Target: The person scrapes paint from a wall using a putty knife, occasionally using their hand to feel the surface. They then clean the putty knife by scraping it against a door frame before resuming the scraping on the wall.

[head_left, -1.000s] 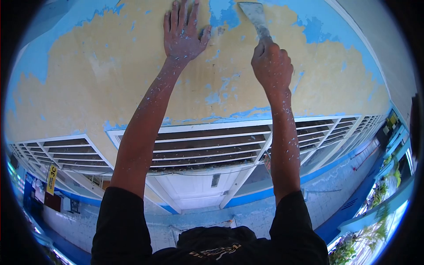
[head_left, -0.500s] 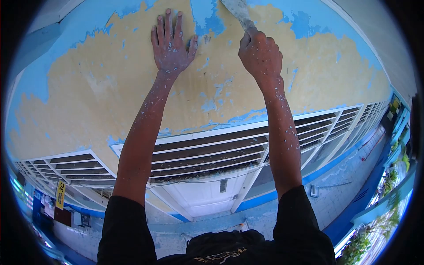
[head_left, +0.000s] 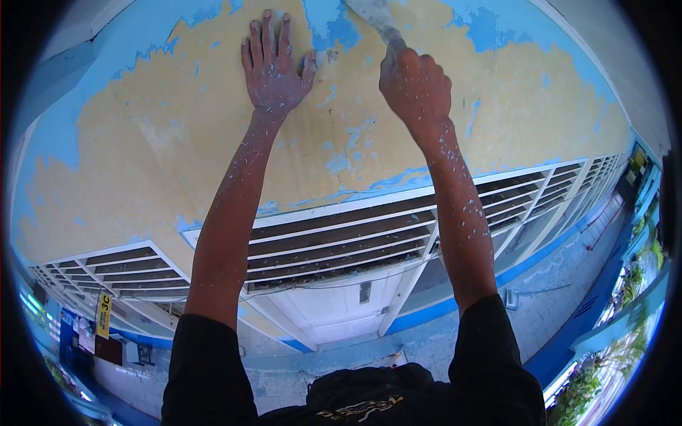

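Note:
My left hand [head_left: 275,74] lies flat against the wall [head_left: 213,135] with its fingers spread, holding nothing. In my right hand [head_left: 418,89] is a paint scraper [head_left: 374,14], gripped by its handle. Its flat blade points up and left, at the edge of a patch of blue paint [head_left: 332,27] between the two hands. Bare yellowish wall surrounds both hands, with small blue remnants on it. Flecks of paint cover both hands and forearms.
Below the bare area run slatted vent openings [head_left: 341,245] in white frames, above a white door [head_left: 344,312]. A yellow sign [head_left: 104,314] hangs at the lower left. Plants [head_left: 579,394] stand beyond a blue railing at the lower right. Blue paint borders the bare wall.
The right hand and scraper have shifted slightly left, with the blade now over the blue patch's edge. The left hand stays flat on the wall. The view has shifted a little.

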The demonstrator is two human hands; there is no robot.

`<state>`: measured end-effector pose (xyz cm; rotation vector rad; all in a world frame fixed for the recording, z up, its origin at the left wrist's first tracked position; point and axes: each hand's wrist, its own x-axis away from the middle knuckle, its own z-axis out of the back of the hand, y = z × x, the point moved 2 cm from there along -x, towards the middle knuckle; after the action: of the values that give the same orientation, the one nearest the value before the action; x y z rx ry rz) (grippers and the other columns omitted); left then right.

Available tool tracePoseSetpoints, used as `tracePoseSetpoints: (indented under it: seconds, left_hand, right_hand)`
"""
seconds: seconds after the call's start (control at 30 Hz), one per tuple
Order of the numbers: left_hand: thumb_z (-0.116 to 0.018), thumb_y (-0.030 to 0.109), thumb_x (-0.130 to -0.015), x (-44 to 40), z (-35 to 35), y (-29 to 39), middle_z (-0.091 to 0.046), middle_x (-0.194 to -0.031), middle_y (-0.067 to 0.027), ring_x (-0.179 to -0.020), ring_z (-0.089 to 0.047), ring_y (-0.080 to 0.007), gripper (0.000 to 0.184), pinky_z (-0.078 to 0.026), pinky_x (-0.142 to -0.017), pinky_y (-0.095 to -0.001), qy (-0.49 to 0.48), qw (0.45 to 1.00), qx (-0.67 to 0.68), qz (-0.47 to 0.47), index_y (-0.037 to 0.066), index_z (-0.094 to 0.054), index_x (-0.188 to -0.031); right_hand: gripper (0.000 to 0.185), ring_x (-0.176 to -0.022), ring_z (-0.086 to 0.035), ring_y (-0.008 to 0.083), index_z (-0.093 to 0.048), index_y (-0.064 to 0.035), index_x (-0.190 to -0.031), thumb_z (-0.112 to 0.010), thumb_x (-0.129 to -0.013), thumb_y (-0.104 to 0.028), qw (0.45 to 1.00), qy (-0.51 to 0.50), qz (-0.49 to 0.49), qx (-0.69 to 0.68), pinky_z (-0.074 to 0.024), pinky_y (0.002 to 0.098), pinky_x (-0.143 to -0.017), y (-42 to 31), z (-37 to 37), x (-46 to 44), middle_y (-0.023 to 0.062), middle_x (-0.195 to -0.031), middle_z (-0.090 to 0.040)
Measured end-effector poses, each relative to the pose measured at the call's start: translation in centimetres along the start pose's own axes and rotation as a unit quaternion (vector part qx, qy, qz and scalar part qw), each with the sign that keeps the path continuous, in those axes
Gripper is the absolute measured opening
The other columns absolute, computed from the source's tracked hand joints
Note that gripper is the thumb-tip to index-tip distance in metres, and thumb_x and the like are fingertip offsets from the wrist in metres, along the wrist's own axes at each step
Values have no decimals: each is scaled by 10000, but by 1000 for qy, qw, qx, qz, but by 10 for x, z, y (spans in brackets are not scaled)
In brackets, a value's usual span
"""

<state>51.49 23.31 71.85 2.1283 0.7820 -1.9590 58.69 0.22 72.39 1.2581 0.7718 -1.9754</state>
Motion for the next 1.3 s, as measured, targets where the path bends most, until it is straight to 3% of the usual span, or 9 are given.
tracePoseSetpoints:
  seconds: [0.17, 0.47, 0.67, 0.83, 0.93, 1.07, 1.2, 1.27, 1.3]
  left_hand:
    - [-589, 461, -955, -2, 2, 2, -346, -1640, -168, -1476, -353, -423, 732, -276, -1182, -579, -2, 1000, 18, 7, 121, -398, -1574]
    - [-590, 474, -953, -2, 3, 0, -333, -1647, -166, -1481, -353, -405, 732, -273, -1188, -574, -6, 1000, 21, 7, 130, -404, -1571]
    - [-600, 454, -949, -1, 5, 1, -309, -1659, -167, -1494, -328, -405, 744, -270, -1194, -566, -22, 1000, 12, 18, 126, -385, -1581]
    - [-600, 442, -939, -3, 2, 3, -315, -1656, -168, -1493, -328, -410, 753, -269, -1194, -566, -24, 999, 0, 21, 119, -382, -1583]
    - [-602, 441, -934, -2, 4, 0, -321, -1654, -168, -1491, -332, -410, 754, -272, -1193, -567, -22, 1000, 11, 14, 115, -388, -1580]
    - [-604, 442, -933, 1, 4, -2, -322, -1653, -167, -1492, -332, -410, 750, -267, -1197, -566, -16, 1000, 25, 8, 115, -398, -1576]
    - [-601, 441, -936, -1, 5, -1, -322, -1653, -165, -1494, -330, -403, 744, -261, -1202, -561, -19, 999, 19, 23, 116, -401, -1576]
    - [-600, 439, -938, -1, 6, -1, -321, -1654, -164, -1495, -331, -399, 743, -260, -1204, -557, -24, 999, 22, 27, 118, -400, -1577]
    - [-599, 440, -939, -3, 5, -2, -321, -1654, -163, -1496, -329, -396, 740, -260, -1204, -554, -23, 999, 20, 26, 121, -402, -1577]
  right_hand:
    - [231, -711, -727, 403, -725, -27, -1027, -631, -931, -215, 999, 23, -19, -31, -574, 505, -616, -6, -5, -11, 214, -769, -708]
    - [348, -760, -703, 463, -626, -153, -1311, -590, -975, -239, 997, 38, -44, -47, -553, 560, -640, -6, -8, -16, 248, -805, -706]
    - [384, -757, -685, 488, -624, -165, -1349, -597, -972, -232, 992, -26, -116, -38, -545, 583, -649, 23, 5, 31, 255, -816, -704]
    - [249, -793, -713, 458, -681, -101, -1121, -584, -966, -271, 994, 40, -101, 23, -566, 567, -684, 30, -5, -7, 244, -822, -711]
    - [302, -832, -713, 458, -693, -58, -916, -556, -973, -322, 989, 87, -113, 29, -570, 560, -723, 29, 3, -40, 250, -868, -716]
    - [297, -845, -710, 467, -708, -99, -1106, -543, -985, -313, 996, 47, -70, -10, -572, 555, -743, 35, 20, -34, 249, -872, -716]
    - [301, -785, -709, 478, -708, -115, -1175, -552, -990, -294, 997, 23, -67, 22, -572, 573, -689, 15, 19, 7, 250, -812, -710]
    - [324, -862, -695, 494, -719, -131, -1177, -526, -999, -321, 995, -28, -96, 7, -563, 592, -753, 11, 8, 1, 276, -898, -713]
    - [323, -858, -696, 494, -719, -122, -1164, -528, -999, -322, 996, -6, -91, 14, -566, 586, -745, 11, 6, -8, 278, -892, -712]
